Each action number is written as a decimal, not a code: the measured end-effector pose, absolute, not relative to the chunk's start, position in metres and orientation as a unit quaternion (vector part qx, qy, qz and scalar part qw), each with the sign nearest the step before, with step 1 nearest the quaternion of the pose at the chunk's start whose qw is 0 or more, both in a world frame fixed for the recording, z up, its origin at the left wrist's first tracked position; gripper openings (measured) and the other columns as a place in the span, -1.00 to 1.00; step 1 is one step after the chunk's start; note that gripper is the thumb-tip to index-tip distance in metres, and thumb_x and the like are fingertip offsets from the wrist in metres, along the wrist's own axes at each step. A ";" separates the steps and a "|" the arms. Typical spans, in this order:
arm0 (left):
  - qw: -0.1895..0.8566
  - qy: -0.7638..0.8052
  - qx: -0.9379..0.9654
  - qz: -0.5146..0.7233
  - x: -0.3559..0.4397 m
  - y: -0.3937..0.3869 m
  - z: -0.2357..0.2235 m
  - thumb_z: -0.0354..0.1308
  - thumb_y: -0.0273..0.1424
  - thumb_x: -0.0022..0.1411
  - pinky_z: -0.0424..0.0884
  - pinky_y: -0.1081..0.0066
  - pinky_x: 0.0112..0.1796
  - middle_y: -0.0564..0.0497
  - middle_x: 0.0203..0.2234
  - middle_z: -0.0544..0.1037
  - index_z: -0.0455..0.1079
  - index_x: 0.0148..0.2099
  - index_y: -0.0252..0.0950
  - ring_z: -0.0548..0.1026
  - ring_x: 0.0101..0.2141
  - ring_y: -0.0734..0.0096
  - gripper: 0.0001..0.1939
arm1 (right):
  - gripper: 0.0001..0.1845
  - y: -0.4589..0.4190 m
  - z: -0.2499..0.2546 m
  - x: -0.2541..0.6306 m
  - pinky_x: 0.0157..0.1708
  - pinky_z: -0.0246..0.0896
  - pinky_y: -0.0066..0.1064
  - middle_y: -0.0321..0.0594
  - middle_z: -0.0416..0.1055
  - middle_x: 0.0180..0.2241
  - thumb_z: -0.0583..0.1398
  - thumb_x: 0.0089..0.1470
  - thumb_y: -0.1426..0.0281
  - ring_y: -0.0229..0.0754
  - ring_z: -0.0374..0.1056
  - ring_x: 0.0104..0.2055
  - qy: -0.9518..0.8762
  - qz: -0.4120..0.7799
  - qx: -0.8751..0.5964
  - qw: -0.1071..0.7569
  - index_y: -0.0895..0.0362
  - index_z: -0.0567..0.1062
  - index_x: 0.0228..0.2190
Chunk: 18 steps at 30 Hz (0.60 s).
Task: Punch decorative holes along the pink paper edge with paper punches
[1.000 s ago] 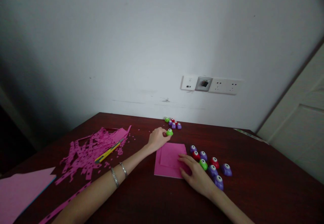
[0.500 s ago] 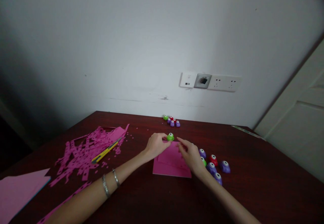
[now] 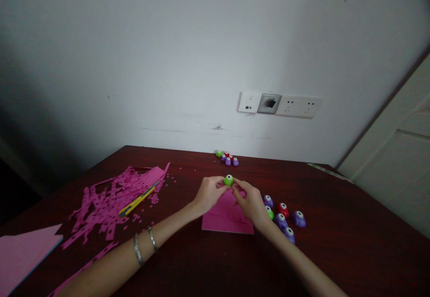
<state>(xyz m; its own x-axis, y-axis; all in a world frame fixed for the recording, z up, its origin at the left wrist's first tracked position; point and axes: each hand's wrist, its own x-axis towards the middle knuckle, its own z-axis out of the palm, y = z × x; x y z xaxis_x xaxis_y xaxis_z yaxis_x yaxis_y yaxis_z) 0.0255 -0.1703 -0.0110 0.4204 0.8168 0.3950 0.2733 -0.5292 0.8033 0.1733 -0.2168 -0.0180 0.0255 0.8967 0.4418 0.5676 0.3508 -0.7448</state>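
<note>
A small green paper punch (image 3: 229,180) with a white-and-black eye-like top is pinched between my two hands, above the far edge of the pink paper. My left hand (image 3: 210,193) grips its left side with thumb and fingers. From the right, my right hand (image 3: 249,200) closes on the other side of it. Below my hands lies a stack of pink paper (image 3: 226,223) on the dark red table. Just right of my right hand stand several more punches, among them a red punch (image 3: 282,209) and a purple punch (image 3: 298,218).
Punched pink paper strips (image 3: 107,205) and tiny cut-outs lie on the left, with a yellow utility knife (image 3: 137,201) on them. Pink sheets (image 3: 27,254) rest at the near left corner. Several punches (image 3: 228,160) cluster at the back near the wall (image 3: 188,64).
My right hand has come to the green punch, which only my left hand held before. The punch has shifted slightly right and up.
</note>
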 end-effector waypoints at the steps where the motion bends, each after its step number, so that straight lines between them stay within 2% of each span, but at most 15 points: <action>1: 0.344 0.349 0.771 0.407 0.026 -0.170 -0.011 0.12 -0.41 0.10 0.38 0.47 -0.35 -0.01 -0.37 0.56 0.47 -0.19 -0.32 0.48 -0.40 0.44 -0.78 | -0.63 -0.216 -0.017 0.174 -0.48 0.35 -0.38 -0.12 0.44 -0.30 0.05 0.05 0.39 -0.18 0.38 -0.41 -0.677 0.171 -0.541 0.469 0.18 0.42 -0.10; 9: 0.364 0.347 0.766 0.401 0.030 -0.176 -0.014 -0.02 -0.54 0.12 0.40 0.50 -0.38 0.00 -0.35 0.51 0.43 -0.10 -0.29 0.44 -0.42 0.50 -0.68 | -0.65 -0.219 -0.007 0.178 -0.37 0.34 -0.33 -0.18 0.41 -0.39 0.09 0.04 0.37 -0.17 0.36 -0.38 -0.694 0.127 -0.556 0.439 0.16 0.41 -0.10; 13: 0.415 0.350 0.745 0.389 0.033 -0.181 -0.019 -0.06 -0.53 0.13 0.44 0.51 -0.46 -0.03 -0.24 0.47 0.35 0.01 -0.27 0.45 -0.40 0.50 -0.61 | -0.69 -0.219 -0.007 0.180 -0.32 0.30 -0.32 -0.20 0.41 -0.42 0.12 0.05 0.31 -0.17 0.35 -0.40 -0.699 0.099 -0.560 0.433 0.12 0.43 -0.15; 18: 0.466 0.324 0.729 0.383 0.037 -0.189 -0.016 -0.10 -0.61 0.06 0.46 0.50 -0.47 -0.05 -0.23 0.46 0.35 0.00 -0.30 0.45 -0.38 0.48 -0.54 | -0.71 -0.217 -0.010 0.186 -0.33 0.26 -0.34 -0.17 0.42 -0.40 0.15 0.03 0.30 -0.16 0.34 -0.38 -0.699 0.059 -0.564 0.435 0.15 0.45 -0.19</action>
<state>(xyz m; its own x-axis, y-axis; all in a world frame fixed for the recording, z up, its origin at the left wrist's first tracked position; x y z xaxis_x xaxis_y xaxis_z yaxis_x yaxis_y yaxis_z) 0.0366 -0.1887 -0.0159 0.4961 0.8298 0.2556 0.1158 -0.3549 0.9277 0.1855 -0.2168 -0.0104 0.0150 0.8400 0.5423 0.7381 0.3566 -0.5728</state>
